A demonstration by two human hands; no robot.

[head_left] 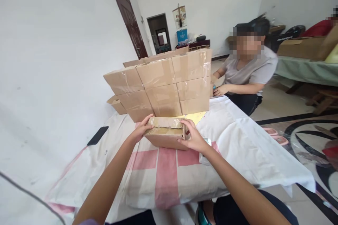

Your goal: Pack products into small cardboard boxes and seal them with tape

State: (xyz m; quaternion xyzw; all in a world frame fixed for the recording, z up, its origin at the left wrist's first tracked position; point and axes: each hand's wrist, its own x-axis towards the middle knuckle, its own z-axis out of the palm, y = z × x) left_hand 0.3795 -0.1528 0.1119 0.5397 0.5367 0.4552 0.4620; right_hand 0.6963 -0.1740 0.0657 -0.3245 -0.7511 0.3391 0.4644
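A small brown cardboard box [165, 138] sits on the cloth-covered table in front of me, a taped flap [165, 122] showing along its top. At its left end my left hand [142, 129] grips the edge, thumb over the top. On the right, my right hand [192, 136] holds the other end, its fingers at the top corner and the thumb on the near side. Right behind stands a wall of stacked taped cardboard boxes [161, 86]. Beside my right wrist lies a white item [205, 154], partly hidden by my forearm.
A black phone-like slab [98, 135] lies at the table's left edge. White cloth [237, 147] drapes over the right edge. A person [249, 68] crouches beyond the right corner, hands near the stack. Another table [295, 72] bears an open carton. Pink slippers [276, 136] are on the floor.
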